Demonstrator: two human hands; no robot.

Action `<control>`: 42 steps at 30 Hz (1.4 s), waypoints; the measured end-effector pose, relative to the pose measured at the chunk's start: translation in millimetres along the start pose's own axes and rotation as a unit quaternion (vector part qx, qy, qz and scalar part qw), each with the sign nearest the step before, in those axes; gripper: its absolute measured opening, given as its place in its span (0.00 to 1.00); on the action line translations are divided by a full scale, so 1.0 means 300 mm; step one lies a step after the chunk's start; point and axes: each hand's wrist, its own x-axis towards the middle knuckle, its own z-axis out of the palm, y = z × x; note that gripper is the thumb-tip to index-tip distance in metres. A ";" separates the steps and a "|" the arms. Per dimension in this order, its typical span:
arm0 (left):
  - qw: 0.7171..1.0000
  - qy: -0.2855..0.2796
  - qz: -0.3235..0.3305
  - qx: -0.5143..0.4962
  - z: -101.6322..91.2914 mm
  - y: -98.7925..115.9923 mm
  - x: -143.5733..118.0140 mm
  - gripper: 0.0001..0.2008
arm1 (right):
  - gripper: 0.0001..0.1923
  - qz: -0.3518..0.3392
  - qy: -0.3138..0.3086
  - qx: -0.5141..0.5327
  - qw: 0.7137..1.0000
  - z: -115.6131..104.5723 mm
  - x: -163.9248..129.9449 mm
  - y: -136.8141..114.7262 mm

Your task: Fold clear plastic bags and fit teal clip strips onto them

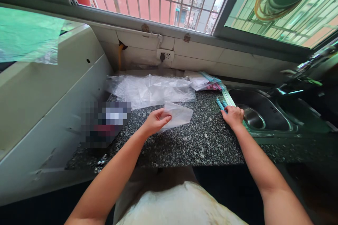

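My left hand [155,121] pinches the near corner of a small clear plastic bag [179,114] lying on the speckled dark granite counter [192,144]. My right hand [232,116] rests at the counter's right side by the sink rim, its fingers closed over thin blue sticks [219,103]. How firmly it grips them is hard to tell. Behind the small bag lies a heap of clear plastic bags [150,89].
A steel sink [266,109] with a tap [298,77] sits to the right. More bags and coloured sticks [208,82] lie at the back wall below a socket [165,55]. A white appliance [39,105] stands at the left. A blurred object [105,123] sits on the counter's left.
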 end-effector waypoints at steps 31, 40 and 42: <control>0.997 0.005 -0.048 -0.065 0.000 0.022 -0.001 0.14 | 0.09 -0.350 0.189 0.329 0.857 -0.331 -0.134 -0.416; 0.995 -0.033 -0.065 -0.068 -0.005 0.028 -0.001 0.07 | 0.07 -0.399 0.218 0.324 0.830 -0.256 -0.164 -0.480; 0.995 -0.044 -0.068 -0.050 -0.005 0.028 -0.002 0.07 | 0.07 -0.401 0.222 0.319 0.830 -0.241 -0.165 -0.474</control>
